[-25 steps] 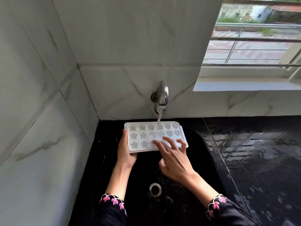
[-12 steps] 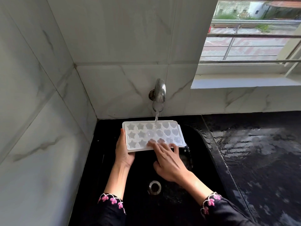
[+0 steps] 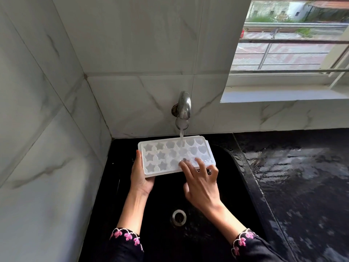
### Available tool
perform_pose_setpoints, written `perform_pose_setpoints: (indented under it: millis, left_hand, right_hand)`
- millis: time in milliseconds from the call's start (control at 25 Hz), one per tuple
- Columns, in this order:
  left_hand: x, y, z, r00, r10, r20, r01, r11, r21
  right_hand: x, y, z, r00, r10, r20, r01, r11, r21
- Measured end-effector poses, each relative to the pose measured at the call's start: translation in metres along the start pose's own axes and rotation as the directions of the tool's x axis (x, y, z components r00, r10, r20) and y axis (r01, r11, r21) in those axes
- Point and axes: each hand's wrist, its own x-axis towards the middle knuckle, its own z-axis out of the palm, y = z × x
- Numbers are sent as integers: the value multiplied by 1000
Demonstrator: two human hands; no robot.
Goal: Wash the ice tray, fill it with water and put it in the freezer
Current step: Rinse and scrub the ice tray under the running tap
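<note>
A white ice tray [image 3: 162, 156] with star and heart shaped cells is held over the black sink [image 3: 243, 176]. Water runs from the metal tap [image 3: 184, 108] onto the tray's upper middle cells. My left hand [image 3: 140, 176] grips the tray's left end, thumb along its edge and fingers underneath. My right hand [image 3: 200, 182] lies over the tray's near right part, its straight fingertips touching the wet cells.
The sink drain [image 3: 179, 217] sits below the hands. A wet black counter [image 3: 302, 176] spreads to the right. Marble tiled walls [image 3: 47, 129] close in the left and back. A window with a ledge [image 3: 283, 93] is at upper right.
My right fingers have slid across the tray's near cells, left and back to the right. The tray stays under the running water, its position nearly the same.
</note>
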Motion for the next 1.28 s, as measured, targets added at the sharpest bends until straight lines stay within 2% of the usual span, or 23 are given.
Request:
perform_pose_setpoints:
  millis: [120,200,280,400,560,680,880,1040,1280]
  left_hand:
    - [2,2,3,999,34,-11,-34,999,28]
    - [1,0,2,1000,23,-20,-23,999,28]
    - [-1,-4,0,1000,-1,-29,2,999,38]
    - [0,-6,-4,998,-23,-51,24,1000,19]
    - [3,-4,-10,998,-8,-63,9,1000,13]
    - [2,-2,-13,999,-18,-40,18,1000,2]
    - [0,-2,-9,999,-22,-37,22,1000,1]
    - [-1,2,-8,999,-2,-43,2,1000,3]
    - [1,10,-15,999,-6,-34,7,1000,29]
  right_hand:
    - [0,-9,2,996,84,4,-84,996,-34]
    - [4,-7,2,992,126,25,-128,986,106]
    - [7,1,3,990,108,95,-125,973,196]
    - [3,4,3,993,67,99,-80,987,138]
    - [-4,4,4,990,62,126,-104,930,352]
    - [-11,10,7,995,95,34,-100,952,289]
    - [-8,8,3,982,185,26,-187,973,138]
    - [-2,7,6,963,268,15,-266,945,190]
    - [2,16,4,990,140,10,-140,990,24]
